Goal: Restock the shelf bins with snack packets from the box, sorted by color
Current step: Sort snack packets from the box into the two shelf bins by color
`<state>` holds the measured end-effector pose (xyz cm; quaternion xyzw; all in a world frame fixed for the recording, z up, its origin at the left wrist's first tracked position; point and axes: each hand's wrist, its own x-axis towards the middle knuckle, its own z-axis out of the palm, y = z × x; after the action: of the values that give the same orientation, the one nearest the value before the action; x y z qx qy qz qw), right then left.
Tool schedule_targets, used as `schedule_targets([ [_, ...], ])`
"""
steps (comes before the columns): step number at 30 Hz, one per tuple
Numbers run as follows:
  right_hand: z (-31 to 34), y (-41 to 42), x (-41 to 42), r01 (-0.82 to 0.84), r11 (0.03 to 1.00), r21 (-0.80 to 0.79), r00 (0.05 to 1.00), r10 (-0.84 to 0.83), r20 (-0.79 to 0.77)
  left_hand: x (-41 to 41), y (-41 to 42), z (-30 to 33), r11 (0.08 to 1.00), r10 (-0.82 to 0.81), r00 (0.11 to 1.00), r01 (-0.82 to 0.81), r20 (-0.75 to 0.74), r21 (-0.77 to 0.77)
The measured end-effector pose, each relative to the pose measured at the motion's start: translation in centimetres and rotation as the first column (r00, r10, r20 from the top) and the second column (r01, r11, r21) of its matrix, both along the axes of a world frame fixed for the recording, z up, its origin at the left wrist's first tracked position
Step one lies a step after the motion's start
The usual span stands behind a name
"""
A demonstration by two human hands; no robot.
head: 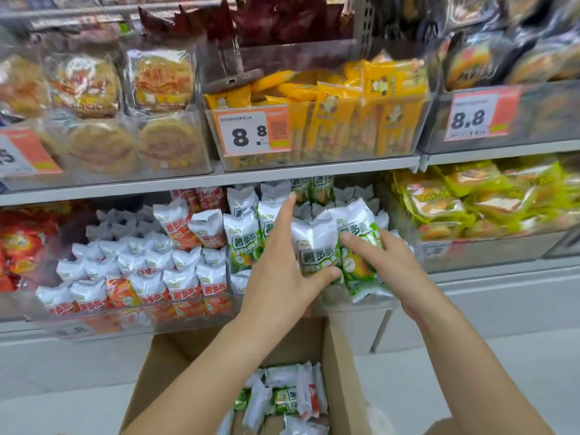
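On the lower shelf, a clear bin holds white-and-red snack packets; the bin to its right holds white-and-green packets. My left hand grips a green packet at the front of the green bin, thumb under it and index finger stretched up. My right hand holds another green packet beside it, fingers laid over its front. Below, an open cardboard box contains mixed red and green packets.
The upper shelf carries a bin of yellow packets with an 8.8 price tag, and round cracker packs to the left. Yellow-green bags fill the bin at the right. A shelf rail runs above the snack bins.
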<state>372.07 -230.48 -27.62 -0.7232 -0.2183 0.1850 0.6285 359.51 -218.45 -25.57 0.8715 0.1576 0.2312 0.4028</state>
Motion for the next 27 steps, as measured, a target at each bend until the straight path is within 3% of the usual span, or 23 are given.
schedule_targets([
  [4,1.0,1.6,3.6,0.084,0.996,-0.029,0.995,-0.083,0.05,3.7,1.7,1.0,0.962,0.01,1.0,-0.006,-0.011,0.274],
  [11,-3.0,2.2,7.2,0.248,0.968,-0.027,0.969,-0.248,0.011,8.1,5.3,0.9,0.858,0.051,0.991,-0.108,0.126,0.502],
  [13,-4.0,1.9,7.5,0.292,0.956,0.035,0.956,-0.292,-0.021,9.1,6.0,0.1,0.786,0.06,0.99,-0.125,0.126,0.605],
  [17,-3.5,3.0,7.3,0.351,0.925,0.144,0.936,-0.346,-0.063,10.9,7.6,-1.8,0.507,0.175,0.976,-0.205,0.132,0.837],
  [21,-4.4,4.0,7.0,0.363,0.928,0.078,0.93,-0.366,0.022,12.0,7.9,-3.4,0.363,0.294,0.936,-0.298,0.195,0.883],
  [27,-4.6,4.2,6.5,0.343,0.939,0.021,0.934,-0.344,0.096,12.9,8.6,-5.0,0.276,0.34,0.905,-0.356,0.256,0.893],
])
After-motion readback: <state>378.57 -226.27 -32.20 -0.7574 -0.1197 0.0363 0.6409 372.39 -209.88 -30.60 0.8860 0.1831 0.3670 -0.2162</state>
